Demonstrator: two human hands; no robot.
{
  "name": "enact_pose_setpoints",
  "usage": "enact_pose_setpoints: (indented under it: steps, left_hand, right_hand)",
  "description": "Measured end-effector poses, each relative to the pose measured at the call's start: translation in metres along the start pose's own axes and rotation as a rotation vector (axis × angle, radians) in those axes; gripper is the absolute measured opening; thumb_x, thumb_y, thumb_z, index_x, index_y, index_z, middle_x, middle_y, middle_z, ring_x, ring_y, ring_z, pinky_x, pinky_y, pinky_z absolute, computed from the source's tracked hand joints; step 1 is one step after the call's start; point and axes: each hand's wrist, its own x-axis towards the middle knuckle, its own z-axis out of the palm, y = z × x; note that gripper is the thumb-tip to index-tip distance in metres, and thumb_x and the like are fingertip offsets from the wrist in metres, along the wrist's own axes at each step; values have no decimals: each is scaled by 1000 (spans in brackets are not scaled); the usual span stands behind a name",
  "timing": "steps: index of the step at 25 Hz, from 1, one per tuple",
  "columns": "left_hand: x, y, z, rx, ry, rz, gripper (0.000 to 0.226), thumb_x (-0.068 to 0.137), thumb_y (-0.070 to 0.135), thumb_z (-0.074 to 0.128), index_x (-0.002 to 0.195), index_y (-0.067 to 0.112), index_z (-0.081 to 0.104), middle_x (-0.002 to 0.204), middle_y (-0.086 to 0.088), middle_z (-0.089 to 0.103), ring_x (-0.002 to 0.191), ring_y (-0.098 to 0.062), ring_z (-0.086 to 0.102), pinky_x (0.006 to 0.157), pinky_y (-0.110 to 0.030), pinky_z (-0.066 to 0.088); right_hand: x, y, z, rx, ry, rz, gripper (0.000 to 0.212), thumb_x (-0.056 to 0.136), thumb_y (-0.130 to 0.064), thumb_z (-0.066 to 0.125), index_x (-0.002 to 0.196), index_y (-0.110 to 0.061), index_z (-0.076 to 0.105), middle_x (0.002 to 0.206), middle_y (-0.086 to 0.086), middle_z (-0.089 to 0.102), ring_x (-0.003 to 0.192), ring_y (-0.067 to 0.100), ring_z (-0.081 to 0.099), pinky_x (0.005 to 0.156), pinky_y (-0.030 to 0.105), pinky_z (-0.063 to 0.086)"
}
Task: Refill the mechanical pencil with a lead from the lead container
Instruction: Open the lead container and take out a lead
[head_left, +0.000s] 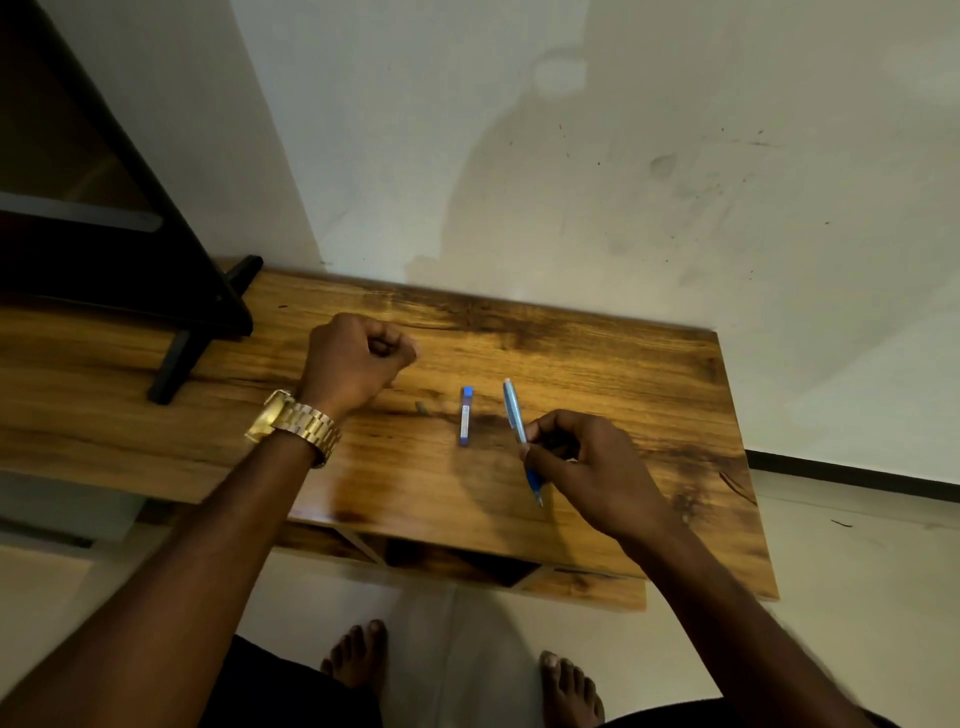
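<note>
Seemingly lead container (466, 417) label (white strip) blurs, unreadable

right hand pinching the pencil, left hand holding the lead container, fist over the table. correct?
Not quite. The head view shows the lead container lying on the table, untouched. The left hand is a fist holding nothing visible. The right hand does pinch the pencil.
</note>
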Motion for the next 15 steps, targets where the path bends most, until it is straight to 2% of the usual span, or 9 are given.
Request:
enact_pose_setpoints:
  steps: [2,4,5,7,9,12,14,15]
  left_hand:
    - [3,-6,8,242,41,33,15,86,27,91,91,13,88,83,2,83,69,-11,76,71,-18,61]
    - [8,-7,18,303,-28,-41,17,85,25,92,93,11,88,93,-5,86,88,-20,80,91,-36,65]
    - [10,-6,22,312,-41,-89,18,84,26,93,94,11,88,95,-6,86,95,-23,80,94,-40,64]
    - [14,-5,24,323,-21,-140,21,82,28,95,93,12,88,96,-6,85,100,-23,79,93,-42,65]
    - [13,-2,23,313,-10,-139,23,80,30,96,91,12,87,94,-6,85,95,-24,80,90,-41,66]
    - [7,5,18,293,84,-84,29,83,42,93,90,15,86,88,-2,83,93,-22,78,83,-40,66]
    - [-1,10,19,307,138,-40,30,85,49,89,85,19,83,80,3,77,93,-21,76,79,-43,66]
    - [-6,13,24,323,105,-21,32,84,51,89,82,20,83,78,4,76,90,-21,76,77,-43,66]
  right_hand:
    - [1,0,-3,35,36,18,6,100,-19,78,103,-24,77,90,-4,82,84,9,79,81,29,64]
    - [2,1,-3,48,44,32,6,100,-19,78,105,-23,78,90,-3,82,84,10,80,82,31,66]
    - [2,3,-3,50,43,37,7,100,-19,78,105,-23,78,90,-3,82,83,9,80,82,31,66]
    - [3,6,-2,51,44,53,7,100,-20,78,106,-24,78,91,-5,82,83,6,79,81,31,66]
    - [4,9,-2,74,66,83,7,99,-20,79,105,-24,79,92,-5,82,84,7,80,83,34,68]
    - [11,15,-4,85,177,115,9,97,-21,82,106,-22,82,90,-5,84,85,8,81,83,37,69]
    - [19,21,-3,61,246,144,13,94,-24,85,107,-21,83,85,-5,84,80,5,81,78,32,68]
    - [23,23,-2,30,267,156,13,93,-25,87,105,-21,83,83,-6,83,76,3,79,73,26,66]
